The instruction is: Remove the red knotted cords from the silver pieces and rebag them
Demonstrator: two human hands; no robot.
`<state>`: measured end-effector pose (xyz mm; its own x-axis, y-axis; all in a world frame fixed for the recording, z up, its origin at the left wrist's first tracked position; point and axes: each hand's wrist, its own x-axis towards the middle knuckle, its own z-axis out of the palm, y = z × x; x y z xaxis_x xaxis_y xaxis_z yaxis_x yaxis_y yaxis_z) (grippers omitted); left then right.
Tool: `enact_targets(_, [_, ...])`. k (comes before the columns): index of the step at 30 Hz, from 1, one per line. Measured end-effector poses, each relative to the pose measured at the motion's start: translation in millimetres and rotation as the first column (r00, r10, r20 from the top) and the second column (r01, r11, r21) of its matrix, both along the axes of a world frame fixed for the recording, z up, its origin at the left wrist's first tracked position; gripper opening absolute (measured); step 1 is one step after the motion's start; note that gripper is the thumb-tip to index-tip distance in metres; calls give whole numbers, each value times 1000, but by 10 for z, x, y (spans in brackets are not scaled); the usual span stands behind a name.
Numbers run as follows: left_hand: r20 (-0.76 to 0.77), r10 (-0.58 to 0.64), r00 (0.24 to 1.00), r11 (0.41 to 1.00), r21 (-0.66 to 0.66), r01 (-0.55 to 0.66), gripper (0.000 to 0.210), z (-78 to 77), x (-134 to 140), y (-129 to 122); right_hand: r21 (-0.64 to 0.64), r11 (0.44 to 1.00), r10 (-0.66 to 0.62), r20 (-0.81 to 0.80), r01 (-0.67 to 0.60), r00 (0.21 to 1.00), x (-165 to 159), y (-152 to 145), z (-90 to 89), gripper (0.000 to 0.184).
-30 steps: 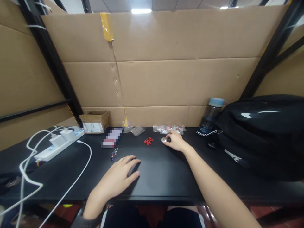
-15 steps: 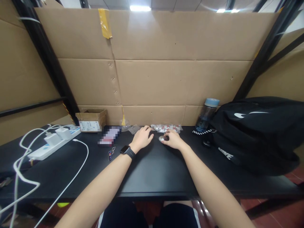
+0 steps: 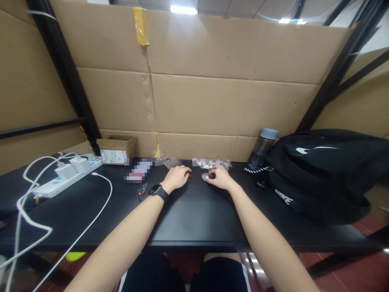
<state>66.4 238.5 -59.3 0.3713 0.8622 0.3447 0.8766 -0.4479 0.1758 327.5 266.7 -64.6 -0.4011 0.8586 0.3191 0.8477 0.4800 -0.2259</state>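
The left hand [image 3: 177, 177] covers the red pieces [image 3: 189, 176], grip unclear, so pinch just one cleanly while the right hand [image 3: 221, 178] steadies the silver ring [image 3: 206, 177] with closed fingertips

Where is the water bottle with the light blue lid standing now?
In the head view, the water bottle stands on the right, at the back of the black table, against the cardboard wall and just left of the black backpack.

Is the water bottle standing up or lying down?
Standing up. The water bottle stands on the black desk with its blue cap on top, beside the black backpack.
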Motion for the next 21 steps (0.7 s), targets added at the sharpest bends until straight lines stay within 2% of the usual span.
enact_targets(7, [-26,-9,1000,1000,-15,9,53,-7,-69,24,17,1000,24,-16,-24,1000,-3,13,-16,28])
enact_targets(16, [-38,-21,999,1000,9,22,59,-18,-91,52,-13,1000,16,-44,-16,999,-4,18,-22,26])
enact_targets(21, [-47,-12,999,1000,-11,12,51,-7,-104,49,-18,1000,5,-50,-5,999,-3,10,-11,28])
